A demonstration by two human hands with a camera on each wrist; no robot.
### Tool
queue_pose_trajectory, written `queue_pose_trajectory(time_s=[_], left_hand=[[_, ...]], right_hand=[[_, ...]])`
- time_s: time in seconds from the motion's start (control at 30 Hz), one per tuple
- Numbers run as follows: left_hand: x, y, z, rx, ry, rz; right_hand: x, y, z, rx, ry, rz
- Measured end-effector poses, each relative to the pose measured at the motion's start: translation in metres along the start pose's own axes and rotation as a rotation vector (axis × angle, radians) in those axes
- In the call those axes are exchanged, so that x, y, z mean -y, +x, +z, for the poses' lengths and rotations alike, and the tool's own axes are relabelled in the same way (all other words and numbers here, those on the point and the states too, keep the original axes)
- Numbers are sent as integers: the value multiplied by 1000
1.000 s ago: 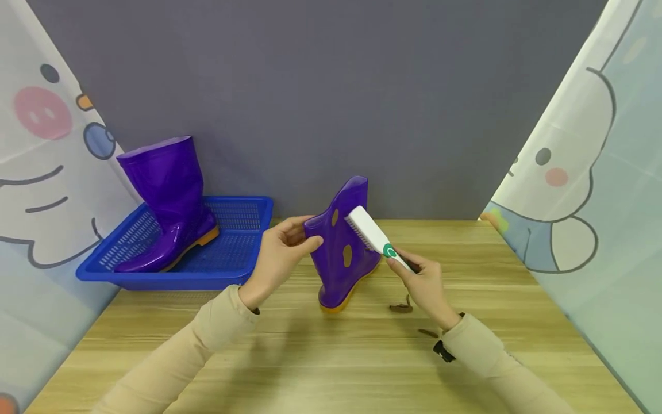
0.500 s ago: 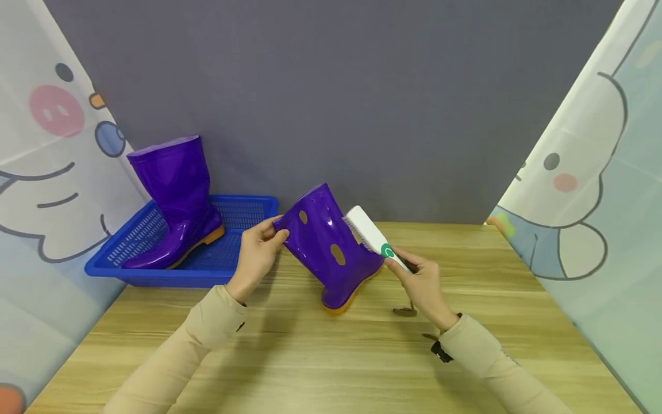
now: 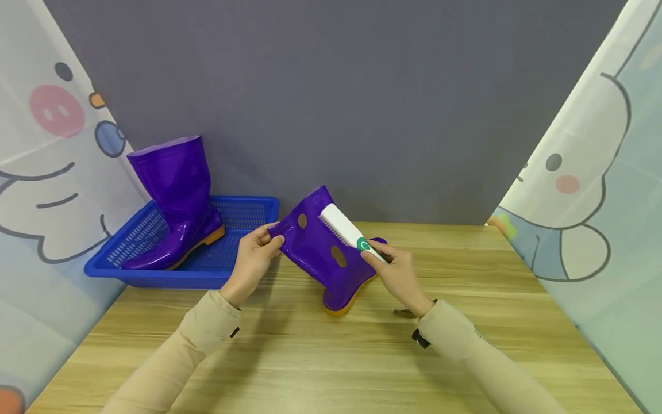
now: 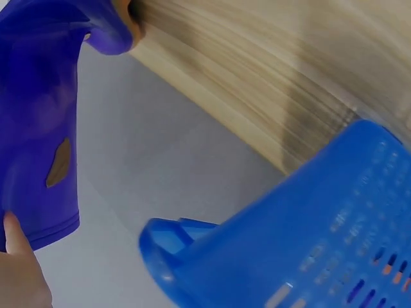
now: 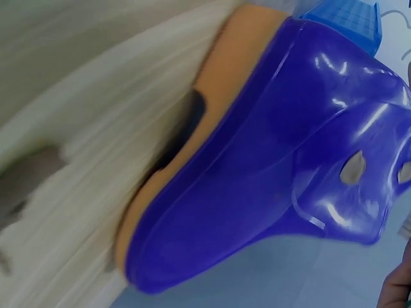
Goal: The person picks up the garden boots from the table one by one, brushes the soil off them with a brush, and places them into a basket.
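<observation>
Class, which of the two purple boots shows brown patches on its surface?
The boot the left hand grips by its top: brown patches mark its side. The other boot, standing in the blue basket, shows none.

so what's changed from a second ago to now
The top of the held boot has swung to the left, and the left hand pinching its rim went with it. The right hand has carried the brush left, further over the boot's shaft. Nothing was let go or newly taken hold of. The other boot stayed in the blue basket.
</observation>
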State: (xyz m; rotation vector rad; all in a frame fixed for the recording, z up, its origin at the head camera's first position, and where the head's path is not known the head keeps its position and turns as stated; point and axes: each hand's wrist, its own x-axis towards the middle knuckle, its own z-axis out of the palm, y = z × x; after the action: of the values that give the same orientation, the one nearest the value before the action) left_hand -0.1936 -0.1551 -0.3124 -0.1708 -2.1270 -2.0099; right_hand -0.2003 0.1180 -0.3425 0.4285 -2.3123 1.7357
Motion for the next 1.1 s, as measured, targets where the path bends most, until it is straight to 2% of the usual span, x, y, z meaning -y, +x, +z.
queue_pose_trajectory(time_s=[0.1, 0.23, 0.37, 0.5, 0.67, 0.9, 1.1], left_hand=[[-2, 0, 3, 10, -3, 4], [-6, 0, 7, 32, 8, 23], [-9, 0, 9, 43, 41, 46], [-10, 1, 10, 32, 52, 53], [-9, 0, 8, 41, -4, 40], [-6, 0, 5, 44, -32, 19], [-3, 3, 5, 47, -55, 22]], right_hand=[[4, 7, 13, -4, 41, -46], [24, 9, 28, -7, 97, -49], [43, 5, 36, -27, 97, -27], [50, 0, 40, -34, 61, 4], [42, -2, 43, -13, 88, 6], [6, 4, 46, 23, 114, -24], [-4, 6, 44, 33, 116, -20]])
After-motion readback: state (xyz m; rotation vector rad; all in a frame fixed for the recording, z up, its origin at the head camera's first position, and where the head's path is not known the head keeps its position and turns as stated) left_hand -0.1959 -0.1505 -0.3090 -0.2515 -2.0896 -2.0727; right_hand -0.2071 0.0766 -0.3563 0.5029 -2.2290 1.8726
